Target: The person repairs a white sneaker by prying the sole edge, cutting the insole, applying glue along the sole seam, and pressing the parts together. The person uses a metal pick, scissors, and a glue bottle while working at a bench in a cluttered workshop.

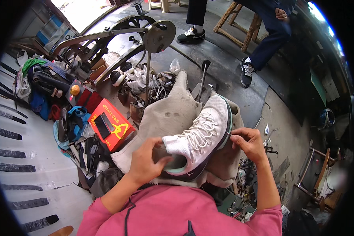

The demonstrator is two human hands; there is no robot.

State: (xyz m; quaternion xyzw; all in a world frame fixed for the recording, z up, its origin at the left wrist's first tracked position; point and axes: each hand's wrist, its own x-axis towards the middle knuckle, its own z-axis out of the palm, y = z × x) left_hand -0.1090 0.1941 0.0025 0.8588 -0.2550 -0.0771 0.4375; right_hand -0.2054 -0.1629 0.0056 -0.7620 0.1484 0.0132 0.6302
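A white high-top sneaker [202,135] with white laces and a dark sole lies tilted on a grey cloth [165,114] spread over my lap. Its ankle opening faces my left. My left hand [146,160] is curved around that opening, the forefinger by the tongue and the thumb over the collar; part of its grip is hidden. At the sole's right edge, my right hand [247,143] pinches a thin, needle-like piece [229,133], too small to make out clearly.
A hand-cranked sewing machine [118,39] with a large wheel stands at the far left. A red box [111,126] carries a dark phone [104,126]. Tools and scraps [157,84] crowd the floor ahead. Another person's legs [265,43] and wooden stool [244,29] are at the far right.
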